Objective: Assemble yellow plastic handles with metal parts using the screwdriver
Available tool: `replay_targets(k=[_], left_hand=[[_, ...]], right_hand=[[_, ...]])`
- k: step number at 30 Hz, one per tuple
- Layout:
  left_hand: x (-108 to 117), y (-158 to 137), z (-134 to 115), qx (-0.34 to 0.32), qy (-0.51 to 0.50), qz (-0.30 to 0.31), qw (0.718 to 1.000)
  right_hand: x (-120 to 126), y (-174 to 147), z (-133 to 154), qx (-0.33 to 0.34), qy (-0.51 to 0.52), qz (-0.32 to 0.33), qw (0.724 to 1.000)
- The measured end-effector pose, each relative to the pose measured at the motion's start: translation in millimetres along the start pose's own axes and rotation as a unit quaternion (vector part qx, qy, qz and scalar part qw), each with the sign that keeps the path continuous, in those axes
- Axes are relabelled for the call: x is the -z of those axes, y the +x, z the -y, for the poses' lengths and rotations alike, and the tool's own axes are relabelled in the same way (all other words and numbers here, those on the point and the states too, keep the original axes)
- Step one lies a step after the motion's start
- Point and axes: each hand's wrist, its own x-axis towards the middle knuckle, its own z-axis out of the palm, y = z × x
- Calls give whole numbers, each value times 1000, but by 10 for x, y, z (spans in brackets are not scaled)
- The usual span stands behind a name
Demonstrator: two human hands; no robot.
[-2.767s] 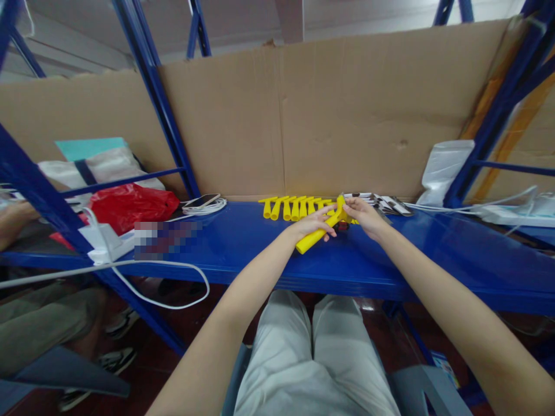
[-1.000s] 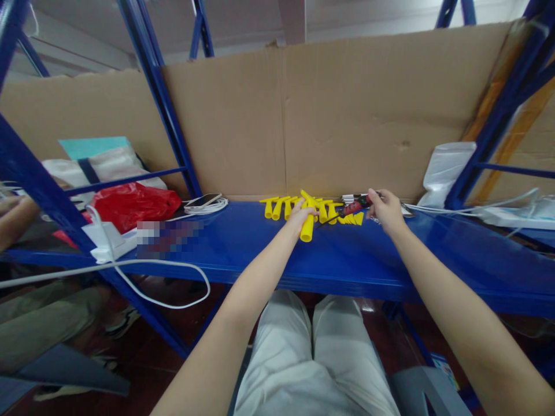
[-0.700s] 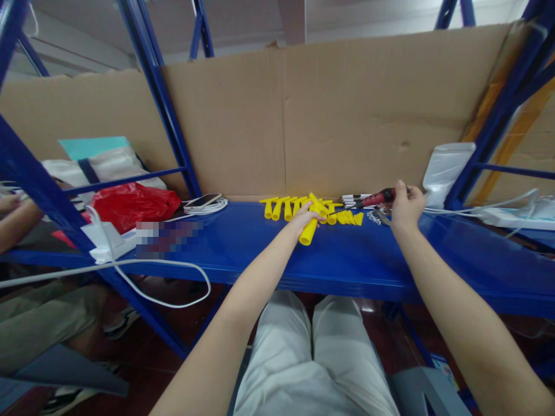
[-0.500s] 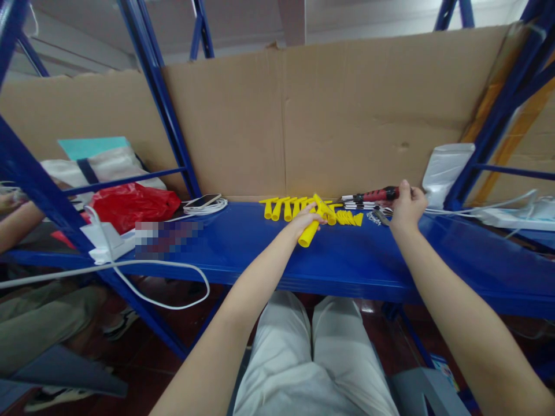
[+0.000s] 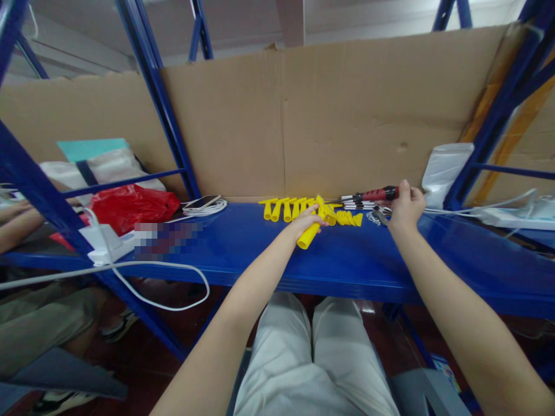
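While the left fingers (image 5: 321,220) wrap a hollow yellow tube (image 5: 309,236), the right fingers (image 5: 404,189) pinch a screwdriver (image 5: 376,194) — red-and-black, thin-shafted.

A plain yellow tube (image 5: 309,236) in the left fingers (image 5: 319,219); more yellow tubes (image 5: 287,211) beyond them. A dark-red and black screwdriver (image 5: 375,194) in the right fingers (image 5: 404,188), with black-and-white strips (image 5: 361,205) near them. The desk (image 5: 251,237) under the fingers is solid blue, the cardboard (image 5: 347,115) behind them brown. Far left of the fingers, a red bag (image 5: 134,205).
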Motion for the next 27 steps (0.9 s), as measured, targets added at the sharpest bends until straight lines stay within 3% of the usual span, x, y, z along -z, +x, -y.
replay_targets(k=[8, 20, 27], left_hand=[[-33, -39, -16, 9, -12, -17, 1000], [1, -3, 3, 4, -19, 6, 1000], [5, 14, 5, -13, -25, -27, 999]], right_hand=[[13, 13, -70, 37, -14, 10, 999], [53, 158, -219, 82, -48, 19, 995], [124, 147, -236, 156, -129, 99, 974]])
